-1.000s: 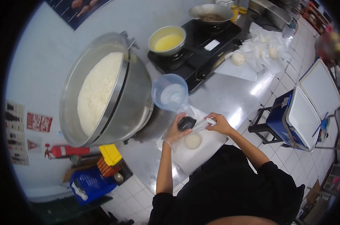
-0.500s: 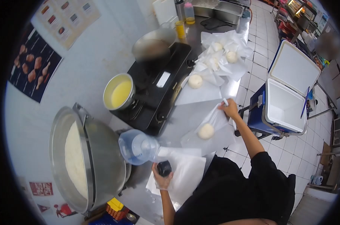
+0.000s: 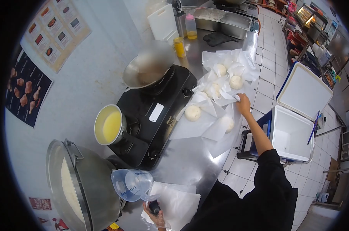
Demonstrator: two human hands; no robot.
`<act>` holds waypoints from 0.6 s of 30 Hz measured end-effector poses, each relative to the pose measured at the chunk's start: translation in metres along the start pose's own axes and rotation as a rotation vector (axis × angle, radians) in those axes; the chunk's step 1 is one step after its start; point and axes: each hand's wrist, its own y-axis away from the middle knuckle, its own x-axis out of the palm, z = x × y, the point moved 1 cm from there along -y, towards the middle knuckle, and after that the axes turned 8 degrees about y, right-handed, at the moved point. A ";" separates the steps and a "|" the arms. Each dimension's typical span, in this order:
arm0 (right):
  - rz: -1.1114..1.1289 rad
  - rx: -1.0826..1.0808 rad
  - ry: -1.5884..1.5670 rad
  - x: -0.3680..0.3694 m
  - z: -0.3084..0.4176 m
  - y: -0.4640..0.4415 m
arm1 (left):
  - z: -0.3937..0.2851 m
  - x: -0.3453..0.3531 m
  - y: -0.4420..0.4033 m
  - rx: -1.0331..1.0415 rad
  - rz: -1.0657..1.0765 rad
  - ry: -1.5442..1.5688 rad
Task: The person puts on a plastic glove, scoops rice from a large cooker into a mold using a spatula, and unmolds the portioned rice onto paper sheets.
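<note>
Head view: right hand fingers pinch white paper, best kept low so its pale ball sits steady at the table's right edge, left hand fingers gripping a dark object near left.

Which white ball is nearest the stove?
The white ball just off the stove's right edge: leftmost in the picture, every other lying farther away.

White ball on thin paper
</note>
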 end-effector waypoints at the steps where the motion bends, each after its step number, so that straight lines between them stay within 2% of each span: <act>1: -0.048 -0.018 -0.009 -0.001 -0.004 -0.015 | 0.005 -0.005 0.004 0.004 -0.027 0.010; 3: -0.140 -0.053 -0.028 -0.008 -0.004 -0.048 | 0.006 -0.008 0.009 0.016 -0.019 0.043; 6: -0.076 0.083 -0.080 -0.012 -0.015 -0.102 | 0.001 -0.005 0.014 0.020 -0.081 0.099; 7: -0.067 0.059 -0.052 -0.015 -0.019 -0.113 | -0.003 -0.004 0.016 0.018 -0.115 0.117; 10: -0.065 0.014 0.002 -0.029 -0.016 -0.119 | -0.014 -0.001 0.031 -0.131 -0.376 0.491; 11: -0.086 0.010 0.000 -0.042 -0.006 -0.112 | 0.027 -0.044 0.043 -0.275 -0.318 0.594; 12: -0.105 0.006 -0.001 -0.049 0.000 -0.103 | 0.018 -0.046 0.048 -0.298 -0.290 0.710; 14: -0.323 -0.012 -0.045 -0.037 -0.011 -0.083 | -0.040 -0.027 0.055 -0.326 -0.243 0.941; 15: -0.350 0.007 -0.033 -0.027 -0.024 -0.074 | -0.064 -0.023 0.052 -0.276 -0.371 1.284; 16: -0.308 -0.109 0.097 -0.035 -0.021 -0.055 | -0.092 -0.026 0.048 -0.193 -0.249 1.219; 17: -0.273 -0.119 0.022 -0.016 -0.044 -0.049 | -0.121 -0.034 0.048 -0.105 -0.146 1.140; 18: -0.327 0.111 -0.078 -0.006 -0.043 -0.036 | -0.149 -0.044 0.049 -0.021 -0.057 1.049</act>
